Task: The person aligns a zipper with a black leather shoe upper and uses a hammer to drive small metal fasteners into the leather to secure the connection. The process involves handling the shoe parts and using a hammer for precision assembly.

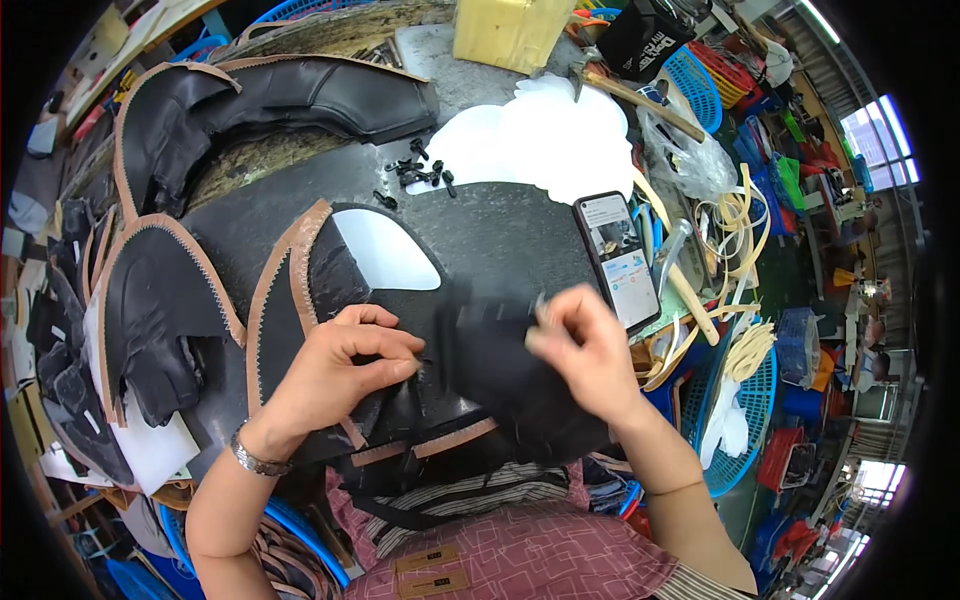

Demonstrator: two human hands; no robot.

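A black leather piece (500, 365), smeared by motion, hangs in front of me. My right hand (585, 350) pinches its upper right edge between thumb and fingers. To its left, my left hand (350, 365), with a metal watch on the wrist, has thumb and fingertips pressed together. What they hold, if anything, is lost against the dark material. Brown-edged black leather strips (280, 290) lie beside the left hand, and a white rounded sheet (385, 250) shows just beyond it. Another brown edging (455, 437) crosses below the blurred piece.
Black leather boot parts (160, 290) lie left; a longer one (330, 95) lies at the back. Small black fittings (415, 172) sit by white sheets (530, 135). A phone (618, 255), hammer (685, 290) and blue basket (755, 420) are right. A yellow block (510, 32) stands far back.
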